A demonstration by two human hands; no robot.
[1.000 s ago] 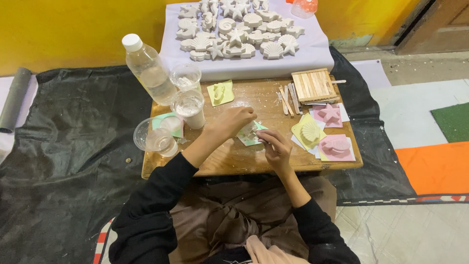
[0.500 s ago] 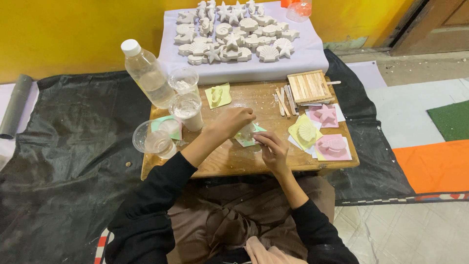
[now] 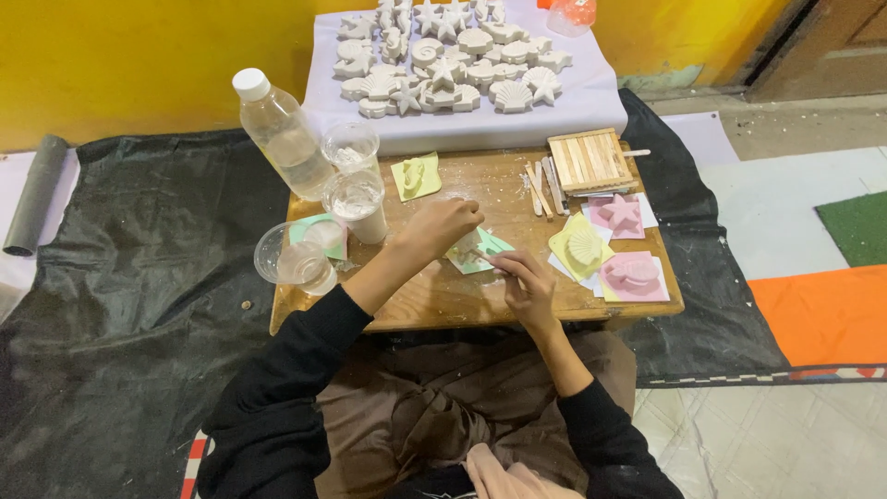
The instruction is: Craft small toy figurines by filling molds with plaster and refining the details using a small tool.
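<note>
Yellow wall and black sheeting are framing a low wooden table (image 3: 443, 300) where a seated person is working. Both hands are meeting at a pale green mould (image 3: 478, 250) lying flat on the table's middle. The left hand (image 3: 442, 225) is curling over the mould's upper left edge, fingers bent and pressing it down. The right hand (image 3: 523, 280) is pinching what looks like a thin stick at the mould's lower right corner, though the tool is too small to tell for sure.

Compared with half a second ago, the hands are sitting in almost the same spot; only the head camera is drifting slightly, so the work on this mould is continuing rather than finishing.

A clear water bottle (image 3: 282, 134) and plastic cups (image 3: 356, 199) are standing at the left. Yellow and pink moulds (image 3: 617, 254) are lying at the right, beside a bundle of wooden sticks (image 3: 589, 160). White cast shells and stars (image 3: 448, 55) are drying on a pale cloth beyond.
</note>
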